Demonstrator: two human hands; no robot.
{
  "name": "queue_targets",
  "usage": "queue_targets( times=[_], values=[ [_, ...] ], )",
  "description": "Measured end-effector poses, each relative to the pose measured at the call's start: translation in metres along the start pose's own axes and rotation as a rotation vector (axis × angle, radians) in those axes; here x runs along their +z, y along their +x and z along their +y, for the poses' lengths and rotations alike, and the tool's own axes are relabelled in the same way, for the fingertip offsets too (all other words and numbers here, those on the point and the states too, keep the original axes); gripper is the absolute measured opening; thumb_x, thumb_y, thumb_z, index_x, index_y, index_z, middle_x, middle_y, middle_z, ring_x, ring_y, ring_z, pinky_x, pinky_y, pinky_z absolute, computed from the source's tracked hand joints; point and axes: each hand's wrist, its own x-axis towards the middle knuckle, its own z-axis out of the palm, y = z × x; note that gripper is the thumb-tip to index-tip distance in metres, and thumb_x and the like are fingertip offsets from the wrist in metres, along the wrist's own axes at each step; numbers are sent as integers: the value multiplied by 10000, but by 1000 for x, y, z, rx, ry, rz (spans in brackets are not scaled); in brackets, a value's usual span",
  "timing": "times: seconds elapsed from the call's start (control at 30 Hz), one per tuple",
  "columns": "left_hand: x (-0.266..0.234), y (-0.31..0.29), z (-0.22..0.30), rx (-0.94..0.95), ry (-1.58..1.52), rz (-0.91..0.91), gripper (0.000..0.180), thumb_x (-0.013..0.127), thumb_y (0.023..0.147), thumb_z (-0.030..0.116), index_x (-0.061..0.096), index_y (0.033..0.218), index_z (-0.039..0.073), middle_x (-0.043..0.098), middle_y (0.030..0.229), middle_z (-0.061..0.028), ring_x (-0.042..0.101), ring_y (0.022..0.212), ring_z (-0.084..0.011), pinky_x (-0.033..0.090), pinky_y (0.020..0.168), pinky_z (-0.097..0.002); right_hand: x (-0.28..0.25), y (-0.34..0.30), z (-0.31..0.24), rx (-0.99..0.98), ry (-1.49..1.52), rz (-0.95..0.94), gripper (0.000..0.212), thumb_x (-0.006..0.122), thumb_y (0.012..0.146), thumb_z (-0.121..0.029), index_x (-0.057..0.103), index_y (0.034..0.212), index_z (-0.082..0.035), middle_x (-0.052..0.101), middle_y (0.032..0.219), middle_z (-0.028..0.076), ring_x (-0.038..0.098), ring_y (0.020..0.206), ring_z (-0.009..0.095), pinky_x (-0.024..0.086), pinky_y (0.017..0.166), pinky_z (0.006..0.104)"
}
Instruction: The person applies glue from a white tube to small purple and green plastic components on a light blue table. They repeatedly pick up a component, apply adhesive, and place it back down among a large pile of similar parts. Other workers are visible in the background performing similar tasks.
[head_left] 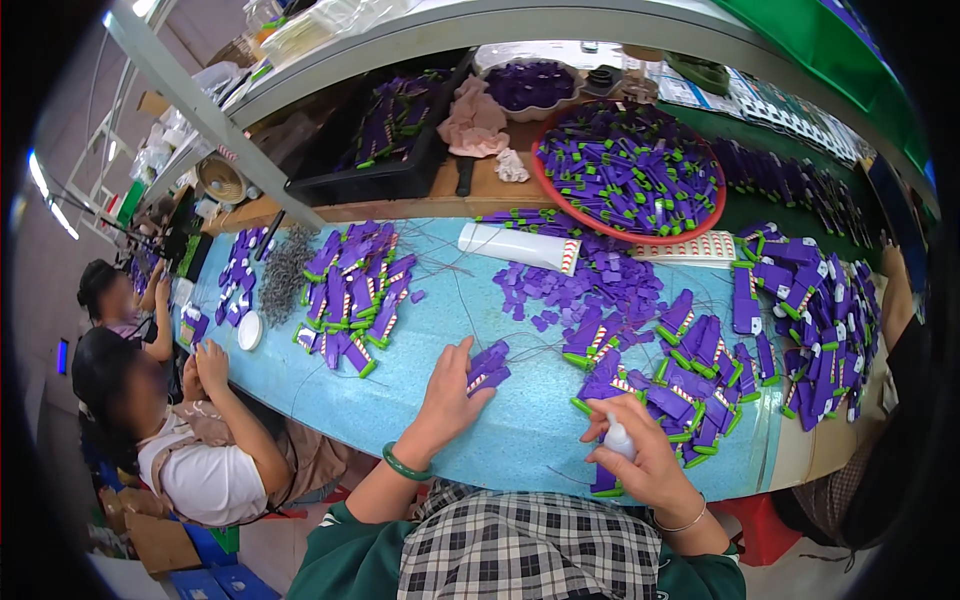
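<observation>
Two hands: left hand (pixel 448 392) presses purple pieces (pixel 487 366), right hand (pixel 640 455) grips white bottle (pixel 619 437) amid purple piles (pixel 690 385).

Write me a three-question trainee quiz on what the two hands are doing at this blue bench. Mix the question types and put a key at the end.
1. True or false: the left hand rests on a small stack of purple pieces on the blue table.
2. Multiple choice: what does the right hand grip?
A. a red basin
B. a small white bottle
C. a coil of wire
3. Fill in: the round red basin behind the table holds purple pieces with ____ ends.

Key: 1 true; 2 B; 3 green
</observation>
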Motion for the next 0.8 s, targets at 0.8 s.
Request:
queue_targets(
  times=[0.8],
  values=[
    [3, -17, 18, -425, -1527, -341, 448, 642, 902, 86, 386, 1269, 90, 588, 1096, -112, 644, 909, -220, 596, 677, -365, 31, 19, -4, -44, -213, 34, 498, 625, 843, 39, 523, 1329, -4, 512, 1039, 136, 596, 839, 203, 549, 629, 290]
  ],
)
